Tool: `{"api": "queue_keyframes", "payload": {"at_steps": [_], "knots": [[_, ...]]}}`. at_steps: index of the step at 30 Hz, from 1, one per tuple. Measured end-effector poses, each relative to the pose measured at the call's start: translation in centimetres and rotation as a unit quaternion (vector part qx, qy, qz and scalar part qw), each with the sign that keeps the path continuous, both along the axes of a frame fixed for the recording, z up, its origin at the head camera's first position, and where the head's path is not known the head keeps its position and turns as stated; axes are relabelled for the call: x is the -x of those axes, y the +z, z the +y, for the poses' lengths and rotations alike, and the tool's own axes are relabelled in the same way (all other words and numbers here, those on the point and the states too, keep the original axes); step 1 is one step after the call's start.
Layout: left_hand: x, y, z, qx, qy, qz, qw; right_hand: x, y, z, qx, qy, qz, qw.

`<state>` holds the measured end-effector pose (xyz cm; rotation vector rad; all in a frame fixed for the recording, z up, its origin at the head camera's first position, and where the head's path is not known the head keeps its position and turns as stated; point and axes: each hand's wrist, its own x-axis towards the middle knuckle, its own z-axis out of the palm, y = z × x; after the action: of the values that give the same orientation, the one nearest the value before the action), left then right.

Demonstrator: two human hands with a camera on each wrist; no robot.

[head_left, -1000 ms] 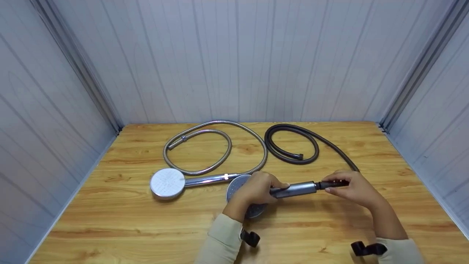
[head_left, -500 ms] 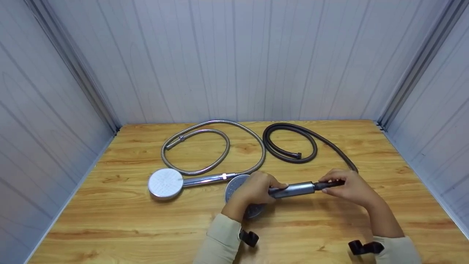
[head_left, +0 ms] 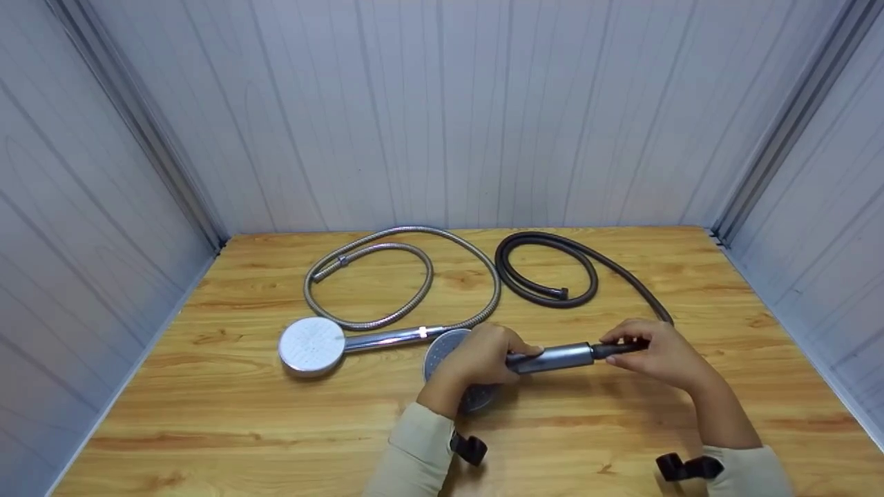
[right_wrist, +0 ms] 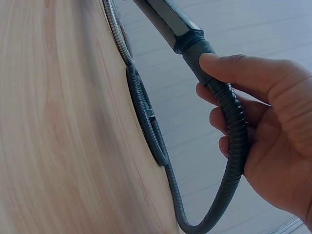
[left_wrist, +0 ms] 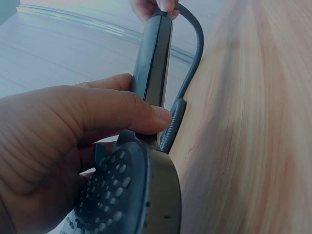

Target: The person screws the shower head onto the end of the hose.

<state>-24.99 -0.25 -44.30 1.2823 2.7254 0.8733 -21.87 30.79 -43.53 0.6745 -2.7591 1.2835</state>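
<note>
A dark grey shower head (left_wrist: 156, 185) with pale nozzles is gripped near its neck by my left hand (head_left: 483, 355); the thumb lies across the handle (head_left: 561, 357) and the hand covers part of the round face. At the handle's far end my right hand (head_left: 656, 352) pinches the end nut (right_wrist: 201, 57) of a black shower hose (right_wrist: 234, 141) between thumb and fingers. The nut sits right up against the handle's end. From the right hand the hose bends down to the wooden table and coils at the back right.
Left of my hands lies a chrome shower head (head_left: 313, 346) with a white face. Its silver metal hose (head_left: 498, 279) loops behind it, close to the black coil (head_left: 597, 279). Pale panel walls (head_left: 442, 117) enclose the wooden table (head_left: 228, 428) at the back and sides.
Between one second and half a second ago the nut and right hand came closer to the handle's end, narrowing the visible gap. The left hand keeps its hold; the view shifted slightly.
</note>
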Motion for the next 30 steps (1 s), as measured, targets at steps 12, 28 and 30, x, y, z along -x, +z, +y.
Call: {"api": "queue_keyframes", "payload": {"at_steps": [12,28,30], "knots": [[-0.16,0.40,0.05,0.006,-0.004,0.002,1.0000,-0.21,0.74,-0.19,0.015,0.011,-0.014,0.9997],[-0.28,0.39,0.07,0.005,-0.017,0.045,0.9988,-0.18,0.54,-0.02,0.006,0.007,0.004,0.9999],[-0.25,0.43,0.04,0.006,-0.014,0.036,0.9992,-0.16,0.57,-0.05,0.008,0.008,0.001,0.9999]]}}
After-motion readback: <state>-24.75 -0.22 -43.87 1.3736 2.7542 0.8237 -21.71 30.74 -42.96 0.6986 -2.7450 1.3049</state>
